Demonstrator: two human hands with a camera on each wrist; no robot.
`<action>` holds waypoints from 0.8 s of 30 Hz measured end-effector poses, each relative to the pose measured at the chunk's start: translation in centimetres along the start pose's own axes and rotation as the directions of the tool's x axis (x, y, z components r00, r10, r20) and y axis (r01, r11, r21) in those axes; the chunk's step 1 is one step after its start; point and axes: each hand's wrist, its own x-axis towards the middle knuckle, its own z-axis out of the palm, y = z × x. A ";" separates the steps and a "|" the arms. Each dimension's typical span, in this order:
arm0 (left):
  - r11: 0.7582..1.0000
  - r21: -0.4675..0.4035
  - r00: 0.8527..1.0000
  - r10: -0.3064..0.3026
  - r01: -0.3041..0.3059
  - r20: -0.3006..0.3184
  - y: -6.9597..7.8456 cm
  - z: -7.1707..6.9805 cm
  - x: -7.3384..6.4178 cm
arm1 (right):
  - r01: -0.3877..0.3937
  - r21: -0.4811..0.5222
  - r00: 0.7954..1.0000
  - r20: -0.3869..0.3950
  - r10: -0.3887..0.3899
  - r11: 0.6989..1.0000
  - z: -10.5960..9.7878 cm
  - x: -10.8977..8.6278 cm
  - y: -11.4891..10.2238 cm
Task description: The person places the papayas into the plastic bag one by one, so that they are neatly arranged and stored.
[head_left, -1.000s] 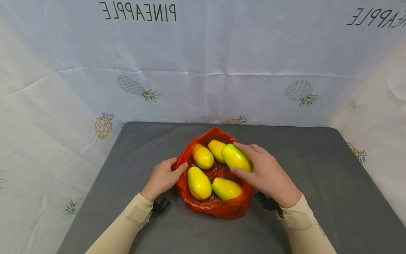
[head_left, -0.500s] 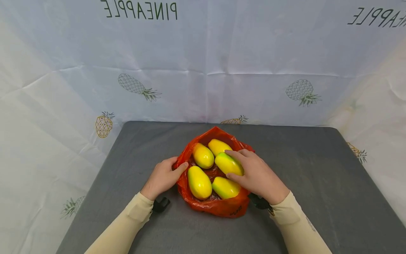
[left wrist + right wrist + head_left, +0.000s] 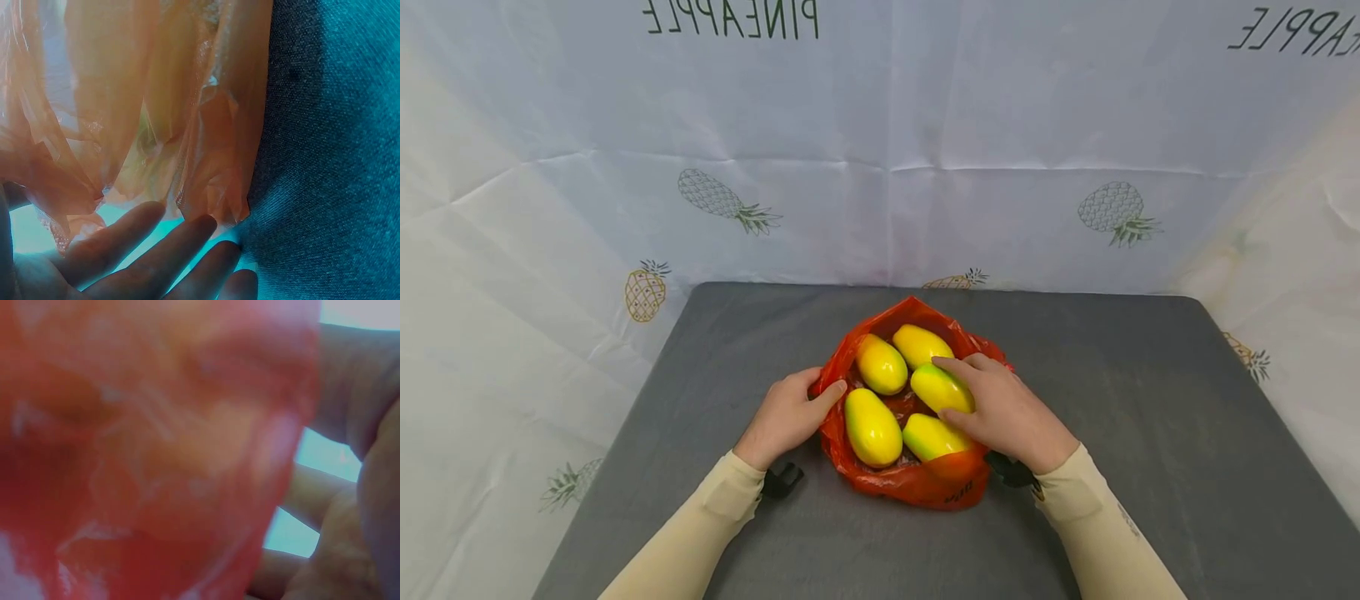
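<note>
In the head view a red plastic bag (image 3: 880, 483) stands on the table with its mouth spread wide. Several glossy yellow mangoes (image 3: 872, 427), some tinged green, lie inside. My left hand (image 3: 787, 417) holds the bag's left rim, thumb over the inner side. From the left wrist, its fingers (image 3: 156, 256) show under the crinkled plastic. My right hand (image 3: 1011, 408) reaches over the right rim and grips a yellow-green mango (image 3: 942, 387) between thumb and fingers, within the bag's mouth. The right wrist view is mostly filled by blurred red plastic (image 3: 156, 487).
The bag is at the middle of a dark grey table (image 3: 1150, 458). Behind and beside it hangs a pale cloth (image 3: 1000, 108) printed with pineapples. A black strap piece (image 3: 782, 481) sits under my left wrist.
My right hand has moved left and lower into the bag with the mango, beside the others. My left hand stays on the rim. The head view has tilted slightly.
</note>
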 end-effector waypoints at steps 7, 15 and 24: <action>1.000 0.002 1.000 -0.004 0.004 0.007 0.0 0.1 -0.1 | -0.004 0.006 1.000 0.026 0.004 1.000 0.2 0.0 0.2; 1.000 0.012 1.000 0.013 -0.013 -0.006 0.0 0.1 0.0 | -0.024 -0.001 0.998 0.053 0.024 1.000 0.8 0.6 0.3; 1.000 -0.003 1.000 -0.006 0.006 0.006 -0.7 -0.1 -0.2 | -0.050 0.042 0.994 0.099 0.046 0.998 2.0 1.2 0.2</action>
